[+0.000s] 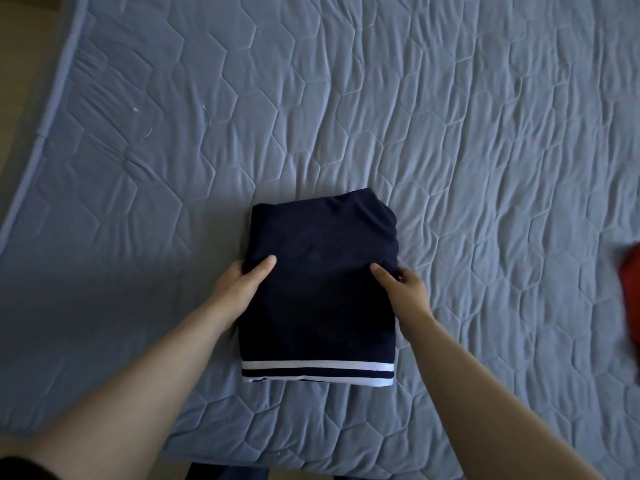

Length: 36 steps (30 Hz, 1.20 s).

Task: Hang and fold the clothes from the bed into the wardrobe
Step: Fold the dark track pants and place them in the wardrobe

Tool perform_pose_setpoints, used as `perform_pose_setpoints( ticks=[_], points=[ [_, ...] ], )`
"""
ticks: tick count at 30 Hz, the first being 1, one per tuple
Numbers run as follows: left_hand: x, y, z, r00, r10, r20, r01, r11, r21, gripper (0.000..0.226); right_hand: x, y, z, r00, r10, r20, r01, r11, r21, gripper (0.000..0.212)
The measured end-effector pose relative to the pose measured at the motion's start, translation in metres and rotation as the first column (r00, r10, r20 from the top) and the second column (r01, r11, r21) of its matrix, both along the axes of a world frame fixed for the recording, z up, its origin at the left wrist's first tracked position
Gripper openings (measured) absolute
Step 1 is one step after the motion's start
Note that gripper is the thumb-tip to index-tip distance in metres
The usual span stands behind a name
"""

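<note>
A folded navy garment (pixel 320 289) with two white stripes along its near hem lies flat on the blue quilted bed (pixel 450 133). My left hand (pixel 242 282) grips its left edge, thumb on top and fingers tucked under the fabric. On the right edge, my right hand (pixel 403 285) holds it the same way, thumb resting on the cloth. Both hands sit about halfway up the folded stack.
A red piece of clothing (pixel 632 292) shows at the right edge of the view, cut off by the frame. The bed's left border (pixel 52 109) runs diagonally, with beige floor (pixel 20 81) beyond it. The wardrobe is out of sight.
</note>
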<state>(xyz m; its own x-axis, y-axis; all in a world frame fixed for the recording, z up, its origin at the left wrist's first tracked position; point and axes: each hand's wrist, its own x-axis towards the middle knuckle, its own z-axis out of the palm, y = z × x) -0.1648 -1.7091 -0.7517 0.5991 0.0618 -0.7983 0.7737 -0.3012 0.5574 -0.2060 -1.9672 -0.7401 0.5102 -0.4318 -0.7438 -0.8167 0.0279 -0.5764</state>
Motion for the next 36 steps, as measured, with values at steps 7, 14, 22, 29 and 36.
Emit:
perform_pose_setpoints(
  ticks=[7, 14, 22, 29, 36],
  points=[
    [-0.001, 0.002, 0.010, 1.000, 0.014, -0.017, -0.016, 0.996, -0.084, 0.029, 0.005, -0.005, 0.002, 1.000, 0.019, -0.018, -0.017, 0.997, 0.070, 0.024],
    [0.032, -0.004, 0.061, 0.981, 0.024, 0.193, 0.006, 0.988, -0.153, 0.030, 0.037, -0.016, 0.056, 0.989, 0.004, 0.151, 0.000, 1.000, -0.027, 0.025],
    [0.082, -0.004, 0.144, 0.608, -0.305, 0.733, 0.112, 0.947, 0.301, 0.028, 0.075, -0.023, 0.136, 0.880, 0.163, 0.445, -0.039, 0.961, -0.274, 0.016],
    [-0.016, 0.038, 0.083, 0.308, -0.756, 0.577, 0.486, 0.647, 0.588, 0.050, -0.051, -0.029, 0.086, 0.786, 0.581, 0.212, -0.469, 0.783, -0.409, 0.053],
    [-0.108, 0.051, 0.049, 0.543, -0.776, 0.320, 0.609, 0.627, 0.486, 0.040, -0.138, -0.019, 0.050, 0.769, 0.639, 0.008, -0.606, 0.734, -0.307, 0.047]
  ],
)
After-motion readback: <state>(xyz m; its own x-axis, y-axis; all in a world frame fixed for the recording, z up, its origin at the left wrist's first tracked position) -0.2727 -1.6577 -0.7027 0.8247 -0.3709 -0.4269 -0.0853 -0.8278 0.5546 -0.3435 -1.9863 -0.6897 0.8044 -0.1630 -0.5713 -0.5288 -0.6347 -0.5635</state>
